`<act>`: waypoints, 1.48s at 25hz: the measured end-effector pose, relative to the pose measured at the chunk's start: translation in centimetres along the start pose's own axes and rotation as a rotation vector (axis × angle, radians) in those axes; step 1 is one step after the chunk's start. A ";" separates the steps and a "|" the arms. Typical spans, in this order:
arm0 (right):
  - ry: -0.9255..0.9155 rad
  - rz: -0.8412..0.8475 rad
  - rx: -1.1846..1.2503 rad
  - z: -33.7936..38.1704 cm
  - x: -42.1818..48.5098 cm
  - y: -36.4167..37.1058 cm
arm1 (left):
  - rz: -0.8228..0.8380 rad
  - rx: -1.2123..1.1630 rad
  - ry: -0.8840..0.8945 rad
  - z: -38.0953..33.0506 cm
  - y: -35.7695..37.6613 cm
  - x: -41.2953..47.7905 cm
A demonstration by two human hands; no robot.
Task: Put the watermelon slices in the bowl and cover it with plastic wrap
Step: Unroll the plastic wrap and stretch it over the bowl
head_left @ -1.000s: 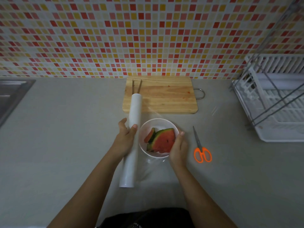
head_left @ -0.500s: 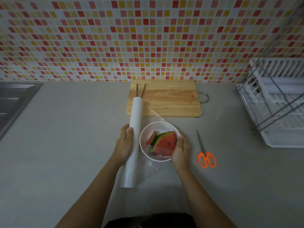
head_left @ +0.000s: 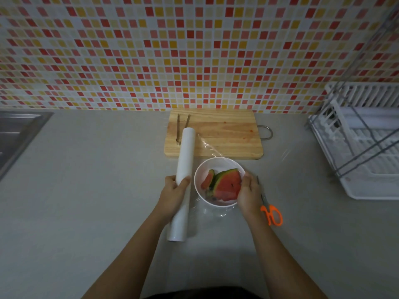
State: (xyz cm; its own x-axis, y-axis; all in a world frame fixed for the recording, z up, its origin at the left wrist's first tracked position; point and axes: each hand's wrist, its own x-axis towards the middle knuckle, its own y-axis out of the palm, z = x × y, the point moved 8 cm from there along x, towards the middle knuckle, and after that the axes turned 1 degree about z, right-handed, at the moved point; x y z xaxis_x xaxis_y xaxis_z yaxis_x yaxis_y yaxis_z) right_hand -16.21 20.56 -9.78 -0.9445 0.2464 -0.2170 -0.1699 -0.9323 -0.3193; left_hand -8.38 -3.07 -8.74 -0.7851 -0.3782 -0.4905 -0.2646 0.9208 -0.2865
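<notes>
A white bowl (head_left: 204,169) sits on the grey counter in front of the cutting board. Inside it lie watermelon slices (head_left: 226,184), red flesh up with green rind. A long white roll of plastic wrap (head_left: 183,160) lies just left of the bowl, and my left hand (head_left: 176,194) is closed around its middle. A clear sheet of wrap (head_left: 212,147) stretches from the roll across the bowl. My right hand (head_left: 248,195) presses on the bowl's right rim, over the film; whether it pinches the film is unclear.
A wooden cutting board (head_left: 224,134) with metal tongs (head_left: 181,128) lies behind the bowl. Orange-handled scissors (head_left: 271,212) lie right of my right hand. A white dish rack (head_left: 364,145) stands at the far right, a steel sink (head_left: 15,134) at the far left.
The view has shifted slightly. My right hand has moved a little up along the bowl's right rim. The left hand stays on the roll.
</notes>
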 end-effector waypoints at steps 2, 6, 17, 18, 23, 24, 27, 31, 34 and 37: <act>0.014 -0.003 0.002 0.0 -0.1 -0.1 | -0.053 0.140 0.042 -0.3 -0.5 0.0; 0.015 -0.001 -0.025 0.1 0.0 0.0 | -0.032 0.168 0.061 -0.4 -0.7 0.0; 0.005 -0.045 -0.020 1.1 1.9 0.1 | 0.040 0.099 0.052 -1.3 0.3 -0.3; 0.004 -0.041 -0.025 1.0 2.0 0.2 | 0.028 0.114 0.042 -0.9 0.1 -0.4; 0.005 -0.044 -0.036 0.8 2.2 0.3 | 0.043 0.014 0.028 1.2 0.4 -1.5; 0.007 -0.049 -0.031 0.8 2.2 0.3 | 0.041 -0.021 0.021 1.5 0.4 -1.6; -0.002 -0.050 -0.029 0.9 2.1 0.2 | 0.048 -0.048 -0.014 2.9 0.0 -2.1; -0.005 -0.044 -0.037 1.1 2.0 0.3 | 0.004 -0.009 0.052 3.2 -0.8 -2.4; 0.012 -0.042 -0.015 1.1 1.8 0.4 | -0.060 0.030 0.088 3.2 -1.0 -2.8; 0.018 -0.038 -0.011 1.0 1.8 0.3 | -0.107 0.068 0.145 3.1 -0.7 -3.4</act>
State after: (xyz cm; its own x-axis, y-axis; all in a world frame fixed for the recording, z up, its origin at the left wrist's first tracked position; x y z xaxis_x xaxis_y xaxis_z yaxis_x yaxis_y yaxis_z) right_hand -18.27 20.43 -9.31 -0.9322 0.2864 -0.2214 -0.2022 -0.9193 -0.3376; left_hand -3.77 -2.76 -9.44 -0.8284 -0.4514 -0.3316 -0.3165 0.8657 -0.3879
